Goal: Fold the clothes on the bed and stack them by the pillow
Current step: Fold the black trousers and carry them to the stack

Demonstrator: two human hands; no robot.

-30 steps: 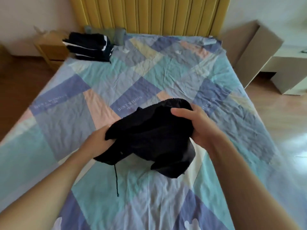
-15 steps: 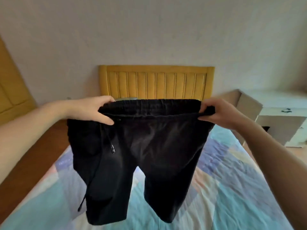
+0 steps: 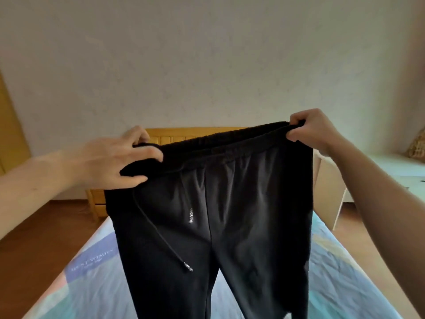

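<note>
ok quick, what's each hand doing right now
Left hand: grips the left end of the waistband of the black pants.
Right hand: grips the right end of the waistband, pants held up over the bed.

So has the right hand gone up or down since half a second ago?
Yes, up. The right hand was level with the yellow headboard's top; now it pinches the black trousers' waistband above it.

A yellow headboard [image 3: 195,132] stands against a pale wall [image 3: 207,54]. At the left, a wooden nightstand [image 3: 97,203] sits on brown floor [image 3: 34,224], near a yellow door [image 3: 11,134]. At the right stands a white desk [image 3: 391,166], with a cardboard panel [image 3: 328,196] leaning beside it.
</note>
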